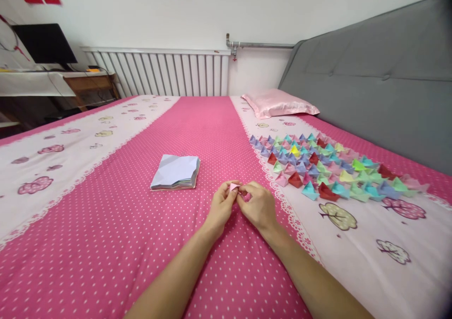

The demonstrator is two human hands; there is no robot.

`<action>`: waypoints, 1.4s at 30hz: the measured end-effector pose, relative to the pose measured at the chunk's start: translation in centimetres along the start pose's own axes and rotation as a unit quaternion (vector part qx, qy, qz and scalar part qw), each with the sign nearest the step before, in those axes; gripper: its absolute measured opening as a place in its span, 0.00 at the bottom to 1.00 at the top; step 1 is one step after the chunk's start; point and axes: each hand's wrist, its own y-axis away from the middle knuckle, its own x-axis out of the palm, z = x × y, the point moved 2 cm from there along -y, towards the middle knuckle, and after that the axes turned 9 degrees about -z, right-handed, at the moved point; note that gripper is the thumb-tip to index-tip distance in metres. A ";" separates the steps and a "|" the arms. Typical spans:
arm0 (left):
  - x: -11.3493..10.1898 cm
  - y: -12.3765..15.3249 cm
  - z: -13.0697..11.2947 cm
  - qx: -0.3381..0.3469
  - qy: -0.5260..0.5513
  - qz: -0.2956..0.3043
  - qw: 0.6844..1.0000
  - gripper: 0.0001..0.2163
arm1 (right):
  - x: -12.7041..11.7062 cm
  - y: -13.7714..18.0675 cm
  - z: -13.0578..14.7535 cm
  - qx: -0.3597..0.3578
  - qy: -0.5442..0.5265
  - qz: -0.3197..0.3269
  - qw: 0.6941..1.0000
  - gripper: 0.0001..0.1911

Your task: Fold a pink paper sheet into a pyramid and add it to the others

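Between my two hands is a small piece of folded pink paper (233, 186), mostly covered by the fingers. My left hand (223, 201) pinches it from the left, thumb on the near side. On the other side, my right hand (258, 204) is closed with its fingertips at the paper's right edge. To the left of my hands lies a stack of square paper sheets (176, 170), a pale one on top. Rows of folded paper boats (330, 166) in many colours spread over the bed on the right.
A pink dotted bedspread (116, 224) with white printed bands covers the bed. The pink pillow (278, 103) lies near the grey headboard (374, 60). Beyond the bed stand a white radiator (158, 73) and, at far left, a desk with a monitor (45, 44).
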 end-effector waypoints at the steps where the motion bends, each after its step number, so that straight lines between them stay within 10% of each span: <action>1: 0.1 0.1 0.0 -0.002 0.000 0.006 1.000 0.11 | 0.0 0.0 0.0 0.004 0.004 -0.001 1.000 0.06; 13: 0.1 0.3 -0.4 -0.012 -0.010 0.028 0.999 0.12 | -0.5 -0.4 -0.3 0.059 -0.005 0.029 0.998 0.11; 42: -1.6 -1.0 -1.4 -0.099 0.159 -0.052 0.981 0.10 | -0.9 0.0 1.0 -0.072 -0.114 -0.040 0.990 0.15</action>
